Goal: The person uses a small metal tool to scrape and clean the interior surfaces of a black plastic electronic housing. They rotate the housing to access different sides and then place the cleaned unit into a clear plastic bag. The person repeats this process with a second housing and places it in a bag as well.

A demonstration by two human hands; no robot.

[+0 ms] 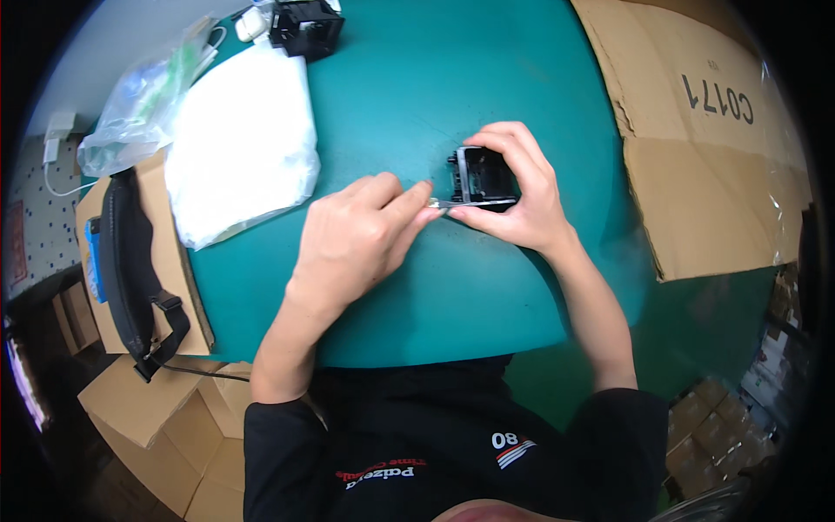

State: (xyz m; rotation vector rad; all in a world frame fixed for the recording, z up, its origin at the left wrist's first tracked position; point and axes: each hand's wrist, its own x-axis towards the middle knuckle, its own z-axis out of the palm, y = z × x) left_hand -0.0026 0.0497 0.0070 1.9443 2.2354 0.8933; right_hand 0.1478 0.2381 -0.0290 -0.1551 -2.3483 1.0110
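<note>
My right hand [522, 187] wraps round a small black box-shaped case [490, 177], thumb along its near edge and fingers over the far side. A pale rim and small black prongs show on the case's left side. My left hand [361, 230] is closed in a pinch at the near left corner of the case. From its fingertips a thin greyish piece [445, 204] reaches to that corner; whether it is wire or a tool I cannot tell. Both hands are just above the green table [417, 296].
A white plastic bag [248, 143] lies left, beside a clear bag [143, 104]. Another black case [306, 28] stands at the far edge. Flattened cardboard [696, 157] covers the right side. A black strapped pouch [129, 261] rests on cardboard at left, above an open carton [187, 444].
</note>
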